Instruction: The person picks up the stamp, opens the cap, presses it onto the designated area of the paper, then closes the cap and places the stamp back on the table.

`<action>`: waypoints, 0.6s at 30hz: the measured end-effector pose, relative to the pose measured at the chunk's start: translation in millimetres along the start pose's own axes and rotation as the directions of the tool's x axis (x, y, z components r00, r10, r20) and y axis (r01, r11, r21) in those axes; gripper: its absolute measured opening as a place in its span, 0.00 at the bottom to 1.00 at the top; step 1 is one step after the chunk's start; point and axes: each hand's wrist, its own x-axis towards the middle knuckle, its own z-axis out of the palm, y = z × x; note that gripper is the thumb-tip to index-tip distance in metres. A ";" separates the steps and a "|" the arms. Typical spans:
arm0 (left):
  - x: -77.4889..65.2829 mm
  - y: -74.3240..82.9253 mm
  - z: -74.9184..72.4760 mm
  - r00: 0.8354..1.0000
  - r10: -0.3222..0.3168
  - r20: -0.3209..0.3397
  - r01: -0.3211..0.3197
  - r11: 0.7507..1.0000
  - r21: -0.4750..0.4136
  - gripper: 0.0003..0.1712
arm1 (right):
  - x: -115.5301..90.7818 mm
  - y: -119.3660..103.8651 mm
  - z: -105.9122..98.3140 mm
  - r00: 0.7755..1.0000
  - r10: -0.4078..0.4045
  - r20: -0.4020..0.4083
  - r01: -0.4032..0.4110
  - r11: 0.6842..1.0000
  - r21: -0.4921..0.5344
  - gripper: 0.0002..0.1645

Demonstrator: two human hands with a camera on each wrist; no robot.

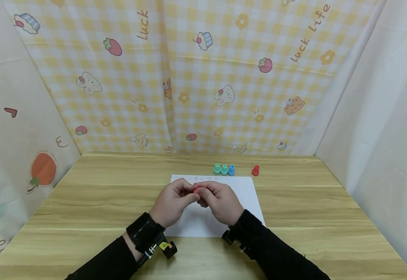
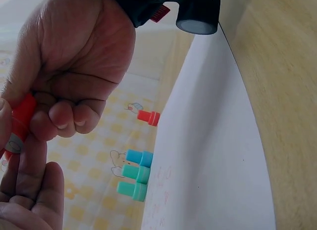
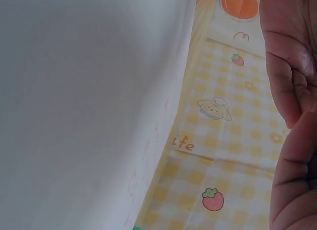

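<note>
From the head view, a small red stamp (image 1: 196, 190) is seen pinched where two hands meet above a white sheet of paper (image 1: 210, 227) on a wood-grained surface (image 1: 102, 194). The fingers of the left hand (image 1: 168, 204) and of the right hand (image 1: 224, 204) are clamped on it together, and most of it is covered by them. Beyond the paper's far edge, two green stamps (image 1: 217, 169) and a blue stamp (image 1: 231, 170) are lined up side by side, with a second red stamp (image 1: 255, 170) set apart to the right. Faint marks (image 1: 203, 179) are made out along that edge, too small to be read.

In the left wrist view, more of the held stamp is revealed: a tilted red body with a pale band, whose design cannot be read. The marks are shown here as red. The left hand is cut off by the frame, as is the right thumb; a black camera (image 2: 198, 15) is seen at the right wrist.

In the right wrist view, both hands are cropped at the edge, and the held stamp is hidden. At the bottom, only a green sliver is caught, which cannot be identified.
</note>
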 end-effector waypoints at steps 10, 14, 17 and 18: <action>0.8 -2.2 0.1 1.000 0.013 0.000 -0.013 1.000 -0.017 0.09 | 1.0 -1.2 -1.3 1.000 0.001 0.010 -0.002 1.000 0.014 0.16; 1.0 -1.5 0.9 0.999 0.029 0.013 -0.030 0.999 0.028 0.13 | 2.0 -0.9 -1.5 1.000 0.023 -0.015 -0.023 1.000 -0.003 0.15; 0.1 -1.0 1.3 0.999 0.038 0.011 -0.039 0.996 0.078 0.14 | 1.9 0.1 -1.5 0.999 0.034 -0.023 -0.034 0.999 -0.009 0.14; 0.0 -1.1 1.4 0.999 0.039 0.007 -0.040 0.996 0.084 0.13 | 1.7 0.4 -1.4 0.999 0.033 -0.022 -0.033 0.999 -0.007 0.15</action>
